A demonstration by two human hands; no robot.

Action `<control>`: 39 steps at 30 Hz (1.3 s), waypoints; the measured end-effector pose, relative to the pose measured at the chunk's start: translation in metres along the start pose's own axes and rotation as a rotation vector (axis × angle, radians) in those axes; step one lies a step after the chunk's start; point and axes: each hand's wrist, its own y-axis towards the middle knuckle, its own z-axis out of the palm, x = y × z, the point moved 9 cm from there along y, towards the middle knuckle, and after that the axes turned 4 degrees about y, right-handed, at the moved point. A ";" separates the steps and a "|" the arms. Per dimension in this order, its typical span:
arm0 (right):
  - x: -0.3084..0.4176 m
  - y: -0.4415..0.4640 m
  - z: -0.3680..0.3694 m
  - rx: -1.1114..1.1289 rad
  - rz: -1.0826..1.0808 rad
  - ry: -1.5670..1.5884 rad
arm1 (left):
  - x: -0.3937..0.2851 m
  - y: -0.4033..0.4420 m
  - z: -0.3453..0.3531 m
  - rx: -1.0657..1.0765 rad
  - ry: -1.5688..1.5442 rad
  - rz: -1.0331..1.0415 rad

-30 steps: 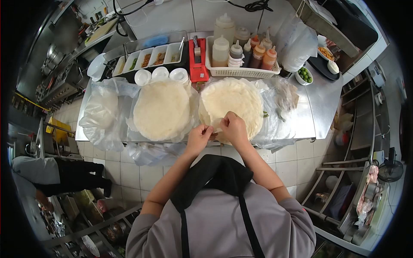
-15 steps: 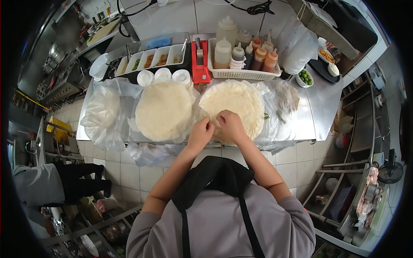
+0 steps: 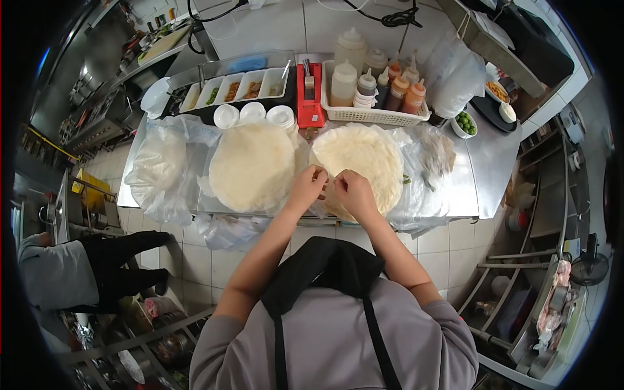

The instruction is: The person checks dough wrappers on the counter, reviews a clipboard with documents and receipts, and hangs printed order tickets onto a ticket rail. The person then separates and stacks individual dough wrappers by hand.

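Observation:
Two round stacks of pale, thin dough sheets lie on plastic side by side, a left stack [image 3: 252,168] and a right stack [image 3: 367,162]. My left hand [image 3: 309,188] is at the left edge of the right stack, fingers curled together; what they pinch, if anything, does not show. My right hand [image 3: 355,194] rests over the lower left rim of that same stack, closed in a pinch on the edge of a dough sheet. A small gap separates the two hands.
Behind the stacks stand white lids [image 3: 253,112], a red tape dispenser [image 3: 310,97], a basket [image 3: 377,116] of squeeze bottles and a topping tray [image 3: 242,88]. Plastic bags [image 3: 159,166] lie at the left. Another person [image 3: 68,273] stands off to the left.
My left hand has shifted slightly up and away from my right hand, widening the gap. My right hand has moved a little right and down. The view has shifted slightly.

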 end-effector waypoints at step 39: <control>0.009 0.012 -0.005 -0.048 -0.047 -0.121 | -0.035 0.020 0.000 -0.093 0.411 0.300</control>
